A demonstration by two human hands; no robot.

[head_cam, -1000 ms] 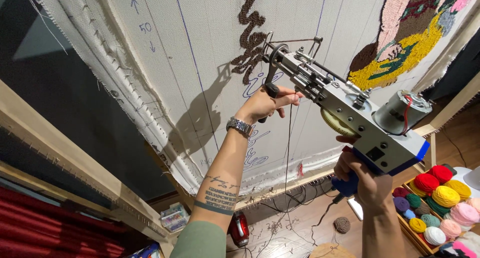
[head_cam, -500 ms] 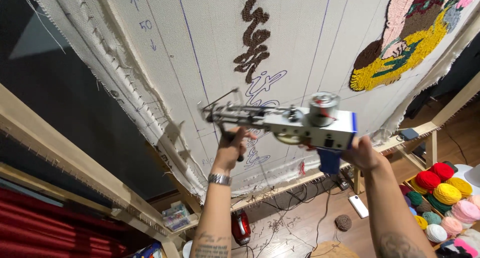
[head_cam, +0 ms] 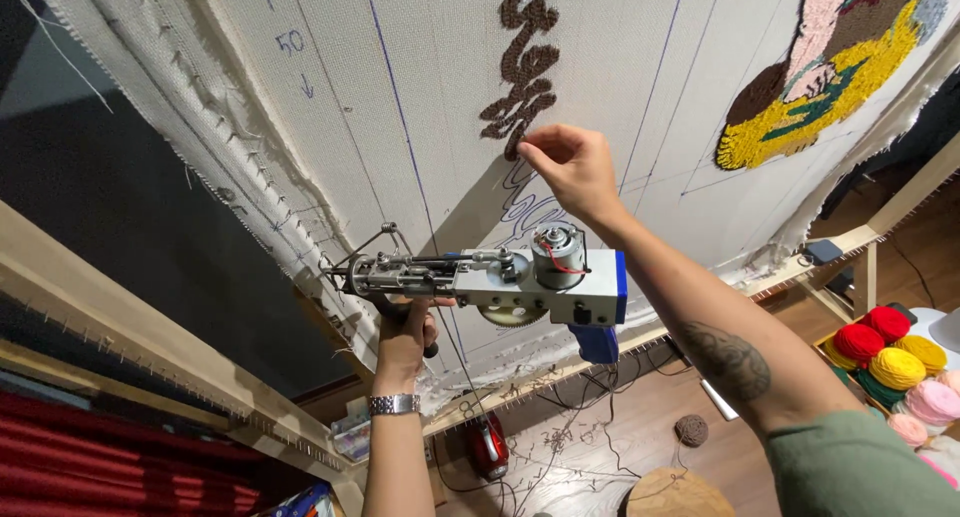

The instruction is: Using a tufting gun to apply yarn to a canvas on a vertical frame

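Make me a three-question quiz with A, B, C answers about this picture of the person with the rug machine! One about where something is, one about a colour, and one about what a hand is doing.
1. Where are the balls of yarn?
A. Low at the right edge
B. At the top left
C. On top of the tufting gun

2. What colour is the tufted strip that the right hand reaches to?
A. Blue
B. Brown
C. White

3. What is the left hand doing?
A. Hanging free
B. Pressing flat on the cloth
C. Gripping the front handle under the tufting gun

Answers:
1. A, the yarn balls sit together in a box by the floor on the right.
2. B, the strip on the pale cloth is dark brown.
3. C, its fingers wrap the dark handle while the gun is held away from the cloth.
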